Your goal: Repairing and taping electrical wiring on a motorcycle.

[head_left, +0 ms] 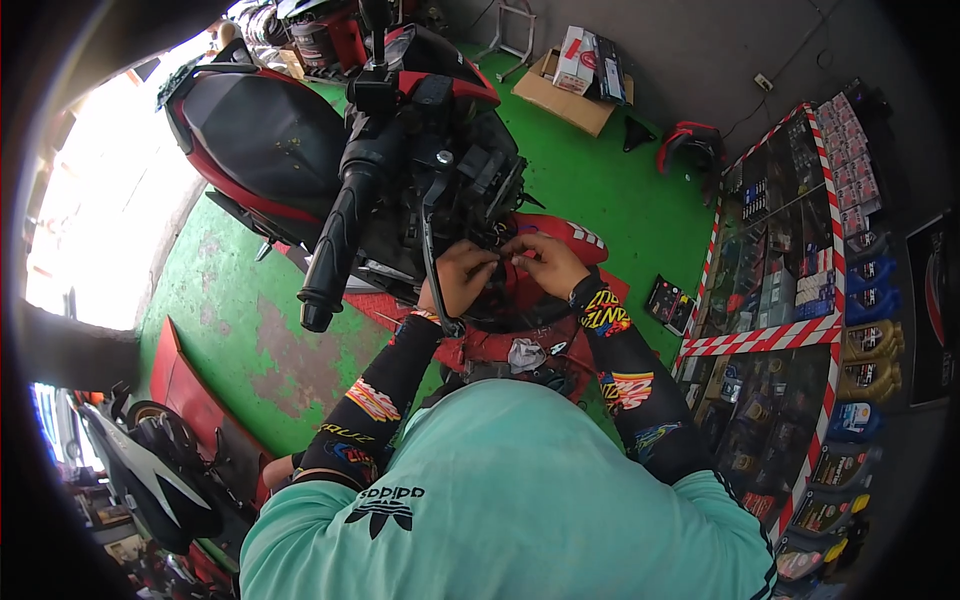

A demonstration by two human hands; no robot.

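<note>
The scooter (390,165) stands in front of the person, its seat (265,140) toward the far left and its stripped front end near the middle. There the left hand (463,280) and right hand (548,268) meet, fingertips drawn together as if pinching something small; I cannot tell what, or whether each hand really grips it.

This looks like fine fingertip work in a tight, dark space. It would go best with one hand steadying and the other making small moves, without tugging at nearby parts. The lever (430,235) runs close by the left wrist, so that arm should mind its tip. The red panel (575,237) lies just beyond the right hand and could get scraped.

Nearer the person, a pale rag (526,354) lies on a cluttered red surface. The floor (640,235) is green, its paint worn to bare patches on the left. A black case (668,303) lies on it to the right, by a glass showcase (770,245) edged in red-and-white tape, with bottles (870,330) beyond. An open carton (562,103) sits far off by the grey wall (690,60). On the left are a red board (183,385), a second scooter (150,485) and bright daylight.
</note>
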